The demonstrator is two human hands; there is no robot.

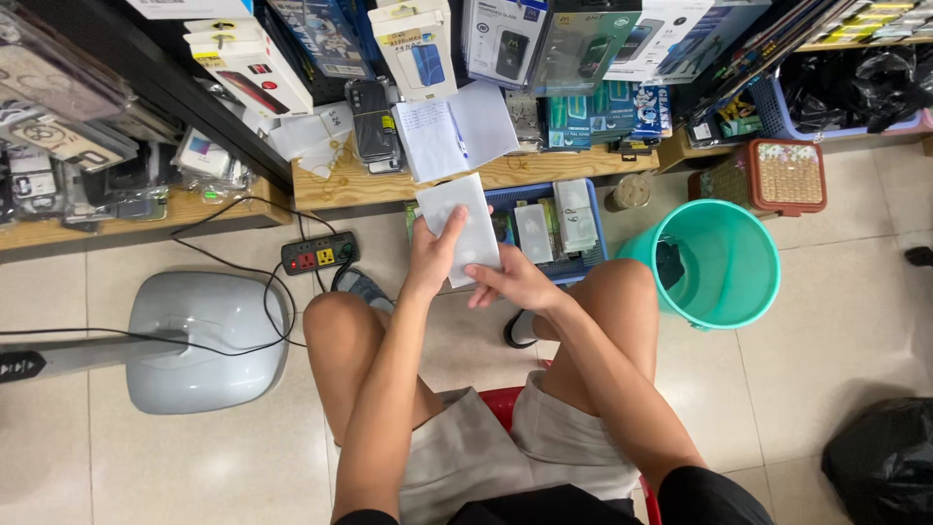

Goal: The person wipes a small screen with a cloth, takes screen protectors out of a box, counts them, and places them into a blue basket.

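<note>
A flat white packet [465, 222], about phone-sized, is held up in front of my knees by both hands. My left hand [431, 255] grips its left edge, thumb on the face. My right hand [507, 282] pinches its lower right corner. Just beyond the packet sits a blue basket [593, 255] on the floor holding several similar white packets. I am seated on a red stool [494, 401], knees apart.
A teal plastic bin [721, 261] stands to the right. An open notebook [455, 128] with a pen lies on a low wooden shelf. A black power strip [319, 255] and a grey fan base [206, 340] are at left. A black bag [882, 459] lies bottom right.
</note>
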